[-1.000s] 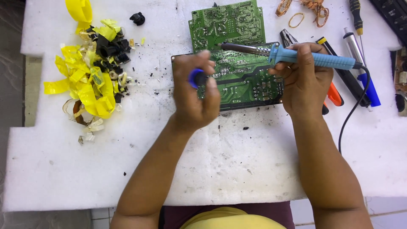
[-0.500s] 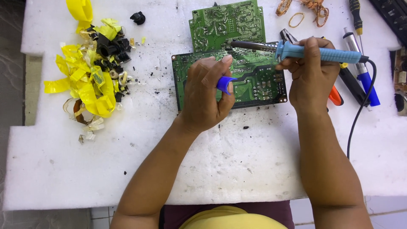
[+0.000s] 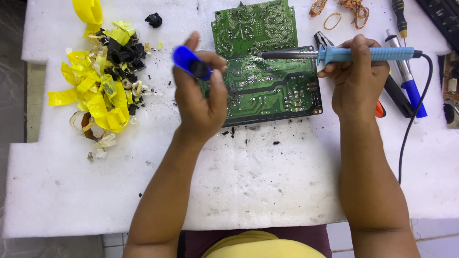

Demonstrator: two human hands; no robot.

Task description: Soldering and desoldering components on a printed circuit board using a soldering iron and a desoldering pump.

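Note:
My left hand [image 3: 201,98] is raised above the left edge of a green circuit board [image 3: 272,91] and grips a small blue and black component [image 3: 191,62] between thumb and fingers. My right hand [image 3: 358,79] holds a soldering iron with a blue handle [image 3: 368,55] level, its dark metal tip [image 3: 267,55] over the board's upper edge. A second green circuit board [image 3: 253,26] lies just behind the first. Both boards rest solder side up on a white foam sheet [image 3: 239,181].
A heap of yellow tape scraps and black parts [image 3: 103,81] lies at the left. Screwdrivers and pens [image 3: 406,81] lie at the right, with the iron's black cable [image 3: 411,124] curving down. Copper wire coils and a rubber band [image 3: 334,12] sit at the back.
My left hand has lifted off the board and swung left, carrying the blue component. The right hand and iron have stayed over the board's upper edge.

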